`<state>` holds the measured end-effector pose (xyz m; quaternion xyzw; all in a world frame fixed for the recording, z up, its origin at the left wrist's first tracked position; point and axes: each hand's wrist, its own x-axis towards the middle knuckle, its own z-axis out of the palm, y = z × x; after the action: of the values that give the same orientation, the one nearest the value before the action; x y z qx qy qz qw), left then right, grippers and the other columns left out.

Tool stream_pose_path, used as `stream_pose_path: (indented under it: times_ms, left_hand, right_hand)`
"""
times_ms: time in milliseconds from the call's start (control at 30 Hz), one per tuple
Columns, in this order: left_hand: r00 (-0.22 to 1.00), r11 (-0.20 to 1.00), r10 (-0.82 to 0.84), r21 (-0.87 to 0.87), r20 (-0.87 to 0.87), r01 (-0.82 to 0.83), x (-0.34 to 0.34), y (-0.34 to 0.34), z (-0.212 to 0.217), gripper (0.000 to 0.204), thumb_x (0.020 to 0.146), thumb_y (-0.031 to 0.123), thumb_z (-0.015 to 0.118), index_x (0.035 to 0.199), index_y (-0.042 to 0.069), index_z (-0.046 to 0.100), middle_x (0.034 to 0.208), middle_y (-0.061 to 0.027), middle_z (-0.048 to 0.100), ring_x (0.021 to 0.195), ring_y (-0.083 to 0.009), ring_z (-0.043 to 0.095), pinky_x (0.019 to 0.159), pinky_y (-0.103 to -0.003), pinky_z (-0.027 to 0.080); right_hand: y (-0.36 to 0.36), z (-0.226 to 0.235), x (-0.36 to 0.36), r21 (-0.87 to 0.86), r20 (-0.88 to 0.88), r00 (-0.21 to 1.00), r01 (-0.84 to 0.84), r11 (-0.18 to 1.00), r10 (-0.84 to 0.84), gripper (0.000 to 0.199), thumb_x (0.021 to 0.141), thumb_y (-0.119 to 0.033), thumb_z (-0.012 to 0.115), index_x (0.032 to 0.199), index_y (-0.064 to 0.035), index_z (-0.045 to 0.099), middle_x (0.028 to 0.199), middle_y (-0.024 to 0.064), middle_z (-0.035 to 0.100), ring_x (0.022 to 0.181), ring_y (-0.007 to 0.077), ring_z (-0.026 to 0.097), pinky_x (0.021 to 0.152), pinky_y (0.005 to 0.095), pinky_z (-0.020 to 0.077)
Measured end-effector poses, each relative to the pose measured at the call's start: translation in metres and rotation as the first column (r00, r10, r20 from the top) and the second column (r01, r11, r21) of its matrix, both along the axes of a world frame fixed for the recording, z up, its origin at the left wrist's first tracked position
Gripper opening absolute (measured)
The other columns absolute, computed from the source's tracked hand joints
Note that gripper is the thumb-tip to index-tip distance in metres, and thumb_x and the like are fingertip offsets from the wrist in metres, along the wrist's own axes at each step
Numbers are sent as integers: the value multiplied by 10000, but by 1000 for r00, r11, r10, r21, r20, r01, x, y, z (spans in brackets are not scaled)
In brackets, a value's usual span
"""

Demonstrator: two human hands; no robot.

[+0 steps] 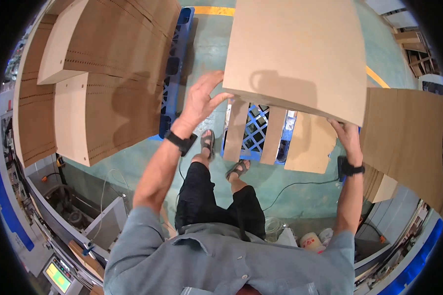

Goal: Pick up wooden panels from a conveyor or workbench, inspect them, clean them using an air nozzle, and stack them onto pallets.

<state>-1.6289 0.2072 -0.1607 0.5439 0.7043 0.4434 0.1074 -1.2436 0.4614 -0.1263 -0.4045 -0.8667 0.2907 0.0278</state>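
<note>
A thick stack of brown cardboard sheets lies in front of me above a blue plastic pallet. My left hand grips its near left corner, with the fingers along the left side and the thumb at the front edge. At the near right corner, my right hand holds the front edge; some of its fingertips are hidden beneath the cardboard. Both wrists carry black straps with a small dark device. Below the stack, brown cardboard strips and a torn-edged sheet lie across the pallet.
On the left, tall cardboard stacks stand on another blue pallet. More cardboard is at the right. Machine frames flank me, with a lit screen at lower left. A dark cable crosses the green floor near my sandalled feet.
</note>
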Motion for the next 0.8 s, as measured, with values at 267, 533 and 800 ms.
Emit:
stream_pose_path:
  times_ms: [267,533,800]
  left_hand:
    - [932,967,42,219,361,-128,27,5,-62,557,749,150,805,1263,10,642,1297,-165,642,1239,-315,595,1050,-387,467]
    - [877,900,26,370,480,-229,45,28,-106,638,961,429,640,1386,-32,521,1463,-230,483,1357,-290,471,1075,-369,400]
    - [984,733,-85,679,157,-45,41,60,-106,580,1083,424,345,1375,-63,468,1355,-122,540,1245,-213,494,1060,-329,365]
  right_hand:
    - [-34,-76,36,-47,-413,854,326,944,-315,304,950,-122,663,1203,43,634,1087,107,693,1005,181,631,895,318,495]
    - [-6,-152,15,-99,-827,523,224,969,-206,444,1057,-269,476,1378,37,472,1390,139,519,1265,203,478,1065,349,374]
    - [4,-152,-20,420,-729,681,525,740,-69,456,1088,-347,371,1379,-13,479,1366,119,555,1191,222,554,1051,354,422]
